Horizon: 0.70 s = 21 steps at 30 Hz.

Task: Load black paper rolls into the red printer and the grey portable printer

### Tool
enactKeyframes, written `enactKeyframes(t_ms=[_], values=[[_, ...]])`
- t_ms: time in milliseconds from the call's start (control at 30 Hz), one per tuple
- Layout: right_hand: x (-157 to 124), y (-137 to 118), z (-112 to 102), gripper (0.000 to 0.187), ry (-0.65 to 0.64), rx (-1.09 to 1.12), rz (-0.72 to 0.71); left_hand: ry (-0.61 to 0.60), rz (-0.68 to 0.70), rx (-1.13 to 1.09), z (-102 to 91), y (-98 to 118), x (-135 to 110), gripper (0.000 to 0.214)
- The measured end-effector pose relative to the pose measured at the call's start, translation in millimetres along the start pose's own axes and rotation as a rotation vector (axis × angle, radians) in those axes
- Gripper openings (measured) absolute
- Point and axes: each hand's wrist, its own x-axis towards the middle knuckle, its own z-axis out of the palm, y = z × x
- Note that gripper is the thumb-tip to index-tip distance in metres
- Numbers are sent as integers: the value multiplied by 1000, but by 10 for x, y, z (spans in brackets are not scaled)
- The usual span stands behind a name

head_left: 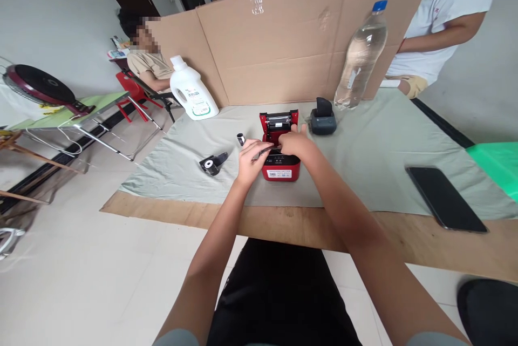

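A small red and black printer [280,174] stands on the cloth with its lid [279,121] raised. Both my hands are over its opening. At its left side, my left hand [251,158] is closed on a thin dark strip [265,149]. The strip's other end meets the pinched fingertips of my right hand [298,142], which reaches over the printer from the right. My fingers hide much of the printer's inside. A small dark roll [240,139] is just beyond my left hand. Further left lies a black roll with a white core [210,165], a loose tail trailing from it.
A small dark grey device [322,121] sits right of the printer. Behind stand a white detergent jug [194,92], a tall water bottle [361,57] and a cardboard screen [279,49]. A black phone [445,197] lies at the right front edge. Two people sit beyond the screen.
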Motion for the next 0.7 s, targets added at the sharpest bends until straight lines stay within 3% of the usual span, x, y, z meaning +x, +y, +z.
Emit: enactKeyframes(t_ms=[267,533,700], values=[[-101,93,-170,20,-56,21,2,99,77,21,19,-32,-66,15],[-141,234,-283,31,-199,183,-130,162,93,38,-41,-28,-104,13],[-249,251,-392,31,-132,249,-103,237,51,-15,-144,16,-103,16]])
